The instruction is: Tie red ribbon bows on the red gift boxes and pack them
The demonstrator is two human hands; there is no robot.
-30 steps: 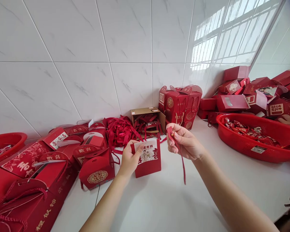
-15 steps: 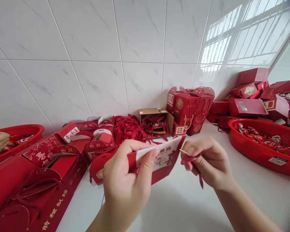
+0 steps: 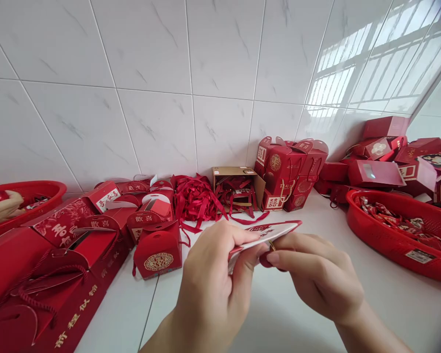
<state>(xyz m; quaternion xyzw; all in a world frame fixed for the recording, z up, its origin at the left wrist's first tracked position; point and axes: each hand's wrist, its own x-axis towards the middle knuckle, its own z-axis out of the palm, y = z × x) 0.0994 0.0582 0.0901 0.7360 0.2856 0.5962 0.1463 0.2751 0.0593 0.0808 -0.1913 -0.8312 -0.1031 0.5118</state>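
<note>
Left hand [image 3: 213, 284] pinches a red-and-white card [image 3: 283, 227] above the tabletop [image 3: 279, 318]; right hand [image 3: 327, 279] grips a dark-red ribbon [image 3: 265, 260] just beneath the card's right end. Left of the card sits a gold-emblem box [image 3: 158, 262]; beyond the card, an open carton [image 3: 232, 171].

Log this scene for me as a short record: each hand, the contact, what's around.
Left hand: grips card, nearly edge-on to the camera
Right hand: pinches ribbon with gold tip
Contact: gold tip at card; whether it goes through, cannot tell
Behind: ribbon pile, carton, stacked boxes
Right: right basket of packets, loose boxes behind
Left: left boxes, left basket, another person's hand over it
</note>
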